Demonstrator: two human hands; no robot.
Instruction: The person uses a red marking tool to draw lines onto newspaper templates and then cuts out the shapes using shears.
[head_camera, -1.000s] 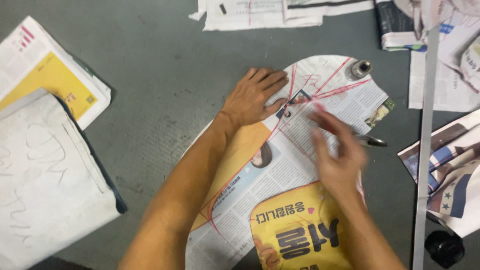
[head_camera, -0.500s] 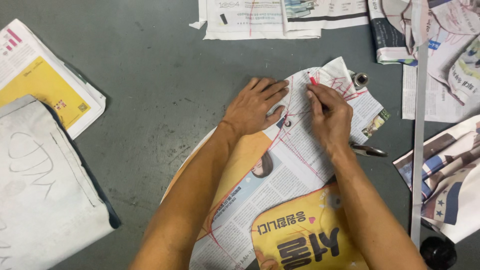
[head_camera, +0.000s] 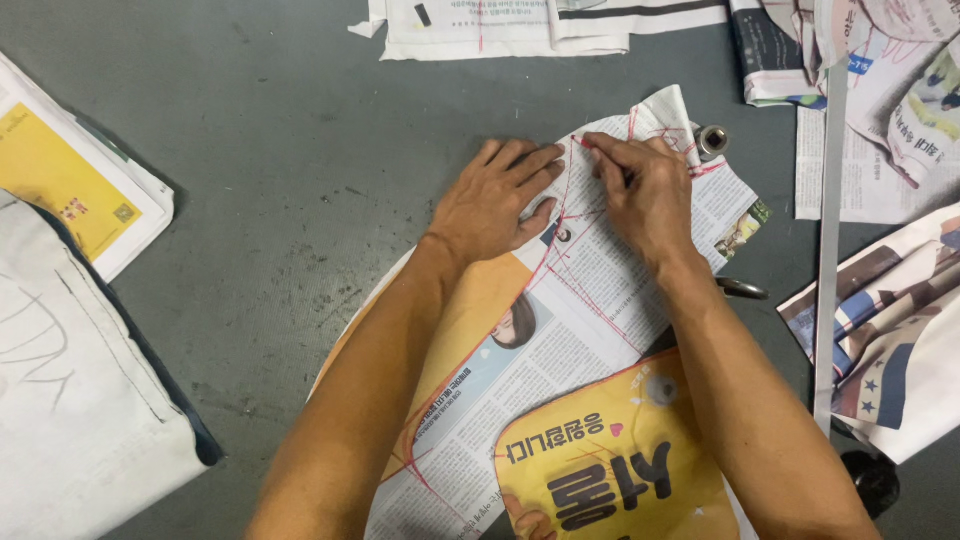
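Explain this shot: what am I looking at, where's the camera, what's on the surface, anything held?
There is no machine here, just a person's two bare hands, filmed by a camera worn on their head and looking straight down.

The left hand lies flat, pressing a cut newspaper sheet marked with red curved lines against the dark grey table. The right hand rests beside it on the same sheet, fingertips at a red line; whether it pinches anything, I cannot tell.

Around them: a small metal cylinder on the sheet's top corner, a long metal ruler at right, more newspapers at the edges, and white fabric at left.
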